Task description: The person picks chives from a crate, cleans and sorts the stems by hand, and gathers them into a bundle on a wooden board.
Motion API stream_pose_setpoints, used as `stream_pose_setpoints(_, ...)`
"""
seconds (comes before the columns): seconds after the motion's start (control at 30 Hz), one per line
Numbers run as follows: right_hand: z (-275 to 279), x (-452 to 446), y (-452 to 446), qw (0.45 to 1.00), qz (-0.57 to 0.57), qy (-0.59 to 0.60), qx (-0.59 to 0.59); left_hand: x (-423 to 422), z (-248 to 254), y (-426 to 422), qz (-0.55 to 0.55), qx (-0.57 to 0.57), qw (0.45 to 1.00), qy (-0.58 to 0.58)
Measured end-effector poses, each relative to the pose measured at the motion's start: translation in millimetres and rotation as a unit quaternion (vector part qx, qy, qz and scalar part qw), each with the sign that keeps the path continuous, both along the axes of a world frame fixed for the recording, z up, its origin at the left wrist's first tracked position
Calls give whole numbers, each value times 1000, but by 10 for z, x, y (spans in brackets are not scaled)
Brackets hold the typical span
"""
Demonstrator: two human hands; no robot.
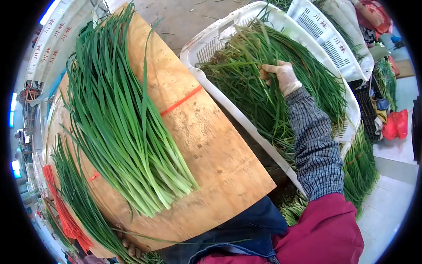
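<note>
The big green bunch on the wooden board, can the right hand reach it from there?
Probably yes: the big green bunch lies uncovered on the board, and only the crate's rim seems to stand between it and the right hand.

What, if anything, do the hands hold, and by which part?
The right hand seems to pinch garlic chives in the white crate, at which part is unclear; whether the left hand holds any cannot be told.

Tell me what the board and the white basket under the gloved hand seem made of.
The board looks like wood, perhaps plywood, with a faint sheen: grain and pale glare show. The basket is probably moulded plastic, smooth-looking, judging by its slotted walls.
</note>
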State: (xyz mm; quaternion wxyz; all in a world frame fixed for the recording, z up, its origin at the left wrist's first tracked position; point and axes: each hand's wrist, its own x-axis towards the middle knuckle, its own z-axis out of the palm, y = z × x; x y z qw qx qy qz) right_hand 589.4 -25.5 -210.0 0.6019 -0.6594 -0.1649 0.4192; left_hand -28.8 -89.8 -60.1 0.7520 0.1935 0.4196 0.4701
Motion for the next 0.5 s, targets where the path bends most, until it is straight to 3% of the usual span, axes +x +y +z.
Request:
stream_pose_setpoints(0.23, 614, -1, -383, 996, -9, 12, 92, 182, 41, 42, 33, 2, 999, -32)
stream_pose_setpoints(0.37, 880, -91, -518, 994, -42, -99, 25, 312, 123, 18, 53, -4, 997, -54)
stream_pose_setpoints(0.5, 1169, -123, -642, 989, -36, -118, 79, 487, 220, 10, 52, -28, 996, -59)
